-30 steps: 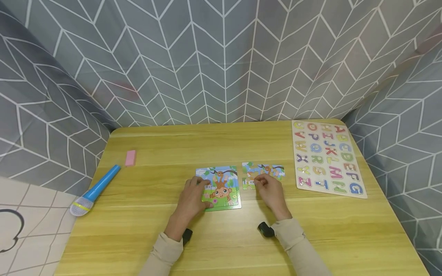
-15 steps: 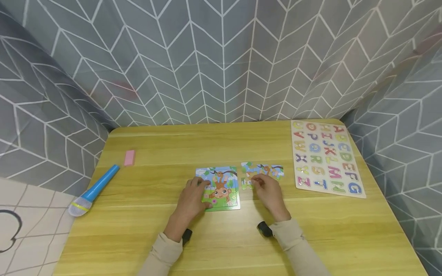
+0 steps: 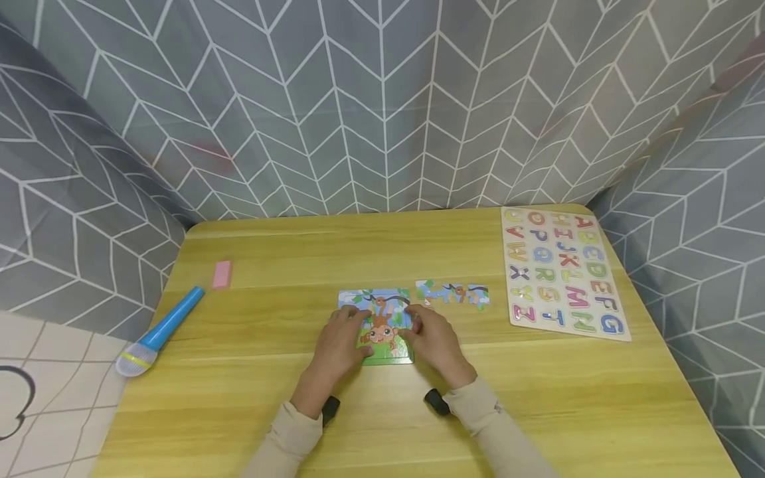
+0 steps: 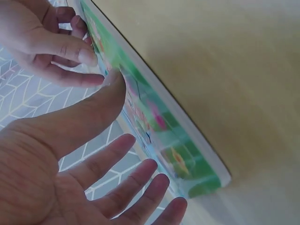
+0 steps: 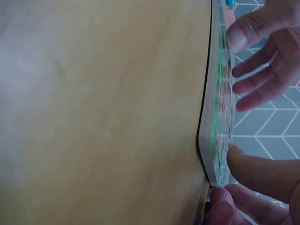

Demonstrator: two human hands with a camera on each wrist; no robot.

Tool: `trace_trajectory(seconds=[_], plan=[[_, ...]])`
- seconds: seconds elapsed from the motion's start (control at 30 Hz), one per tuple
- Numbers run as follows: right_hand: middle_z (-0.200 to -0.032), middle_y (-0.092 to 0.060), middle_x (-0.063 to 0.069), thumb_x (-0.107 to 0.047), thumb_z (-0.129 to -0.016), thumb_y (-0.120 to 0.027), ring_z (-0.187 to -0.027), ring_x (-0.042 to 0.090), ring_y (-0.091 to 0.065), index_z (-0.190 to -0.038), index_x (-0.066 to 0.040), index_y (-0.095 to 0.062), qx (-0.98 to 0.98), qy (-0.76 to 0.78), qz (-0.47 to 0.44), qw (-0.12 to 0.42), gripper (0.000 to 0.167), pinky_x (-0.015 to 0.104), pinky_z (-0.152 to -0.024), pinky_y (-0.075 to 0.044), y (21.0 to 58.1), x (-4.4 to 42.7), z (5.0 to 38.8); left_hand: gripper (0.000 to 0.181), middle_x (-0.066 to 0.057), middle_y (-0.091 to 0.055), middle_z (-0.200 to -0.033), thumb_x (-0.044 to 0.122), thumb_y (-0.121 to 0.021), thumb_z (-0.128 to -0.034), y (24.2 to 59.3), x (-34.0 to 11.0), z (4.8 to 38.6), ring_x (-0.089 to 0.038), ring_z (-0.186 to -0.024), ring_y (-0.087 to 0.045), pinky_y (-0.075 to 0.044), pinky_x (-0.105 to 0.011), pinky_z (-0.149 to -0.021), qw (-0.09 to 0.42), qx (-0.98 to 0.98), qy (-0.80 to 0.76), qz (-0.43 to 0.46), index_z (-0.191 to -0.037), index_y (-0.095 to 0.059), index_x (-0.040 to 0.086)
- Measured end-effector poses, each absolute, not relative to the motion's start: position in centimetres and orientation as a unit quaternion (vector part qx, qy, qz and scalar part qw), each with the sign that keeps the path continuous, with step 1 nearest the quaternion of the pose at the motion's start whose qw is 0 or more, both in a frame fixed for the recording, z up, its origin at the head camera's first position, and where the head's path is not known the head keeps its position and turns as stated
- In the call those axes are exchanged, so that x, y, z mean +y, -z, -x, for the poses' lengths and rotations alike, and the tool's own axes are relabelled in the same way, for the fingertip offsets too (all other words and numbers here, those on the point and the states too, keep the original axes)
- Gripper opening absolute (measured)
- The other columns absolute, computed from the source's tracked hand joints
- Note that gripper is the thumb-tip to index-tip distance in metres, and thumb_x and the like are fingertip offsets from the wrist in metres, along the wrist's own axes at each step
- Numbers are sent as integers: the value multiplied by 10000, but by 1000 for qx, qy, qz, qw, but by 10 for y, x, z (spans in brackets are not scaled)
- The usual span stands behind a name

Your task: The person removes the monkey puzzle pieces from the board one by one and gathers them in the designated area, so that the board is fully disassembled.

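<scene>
A square monkey jigsaw puzzle (image 3: 385,342), green at its near edge, lies in the middle of the table. My left hand (image 3: 340,338) is at its left side, fingers spread and nearly straight. In the left wrist view its thumb (image 4: 112,79) reaches over the puzzle. My right hand (image 3: 435,338) is at the right side. In the right wrist view its thumb (image 5: 248,168) lies on the puzzle's face while curled fingers (image 5: 222,206) meet the edge. Just beyond this hand lie several loose monkey puzzle pieces (image 3: 457,293); the hand may hide some of them.
An alphabet board (image 3: 564,272) with coloured letters lies at the right. To the left are a pink block (image 3: 222,274) and a blue toy microphone (image 3: 161,332) near the table edge. Grey patterned curtains (image 3: 382,106) close off the back and sides.
My right hand has moved left from the loose pieces to the puzzle's right edge. My left hand has shifted slightly right. A lower loose piece is now out of sight.
</scene>
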State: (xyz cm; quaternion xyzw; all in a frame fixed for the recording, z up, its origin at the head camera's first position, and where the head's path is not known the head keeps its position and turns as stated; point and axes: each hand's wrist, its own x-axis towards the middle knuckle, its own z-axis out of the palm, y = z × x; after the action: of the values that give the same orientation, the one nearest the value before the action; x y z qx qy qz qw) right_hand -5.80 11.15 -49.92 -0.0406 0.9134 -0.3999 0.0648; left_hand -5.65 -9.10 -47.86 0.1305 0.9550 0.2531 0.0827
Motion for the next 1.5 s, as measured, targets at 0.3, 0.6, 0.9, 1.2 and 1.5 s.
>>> trace_trajectory(seconds=[0.3, 0.6, 0.9, 1.2, 1.5], plan=[[-718, -506, -29, -235, -840, -815, -601, 89, -417, -1283, -36, -649, 931, 354, 57, 72, 513, 190, -511, -318, 497, 109, 60, 692, -179, -570, -1357, 94, -887, -729, 479, -84, 60, -389, -1257, -540, -500, -573, -997, 86, 947, -272, -151, -1354, -598, 38], [-739, -523, -24, -212, -809, -836, -628, 103, -444, -1264, -64, -659, 931, 353, 49, 86, 510, 206, -527, -343, 497, 107, 63, 718, -171, -574, -1349, 133, -899, -724, 483, -82, 65, -384, -1226, -539, -507, -571, -977, 90, 946, -265, -162, -1370, -591, 74], [-760, -530, -5, -185, -799, -840, -646, 125, -465, -1232, -54, -660, 922, 371, 40, 106, 487, 222, -550, -387, 495, 106, 65, 742, -119, -598, -1357, 176, -904, -709, 484, -82, 68, -345, -1166, -556, -528, -531, -926, 83, 946, -257, -178, -1382, -596, 116], [-790, -566, 19, -159, -796, -844, -657, 139, -479, -1188, -73, -669, 921, 375, 36, 103, 438, 251, -572, -395, 496, 106, 67, 786, -108, -610, -1347, 155, -909, -696, 485, -82, 72, -335, -1150, -565, -535, -507, -934, 86, 944, -261, -181, -1406, -574, 129], [-778, -552, 5, -170, -793, -849, -648, 131, -472, -1179, -81, -672, 920, 376, 36, 103, 434, 244, -566, -391, 498, 106, 67, 832, -101, -606, -1358, 147, -925, -664, 486, -84, 74, -330, -1129, -564, -529, -518, -922, 90, 940, -277, -177, -1417, -573, 157]])
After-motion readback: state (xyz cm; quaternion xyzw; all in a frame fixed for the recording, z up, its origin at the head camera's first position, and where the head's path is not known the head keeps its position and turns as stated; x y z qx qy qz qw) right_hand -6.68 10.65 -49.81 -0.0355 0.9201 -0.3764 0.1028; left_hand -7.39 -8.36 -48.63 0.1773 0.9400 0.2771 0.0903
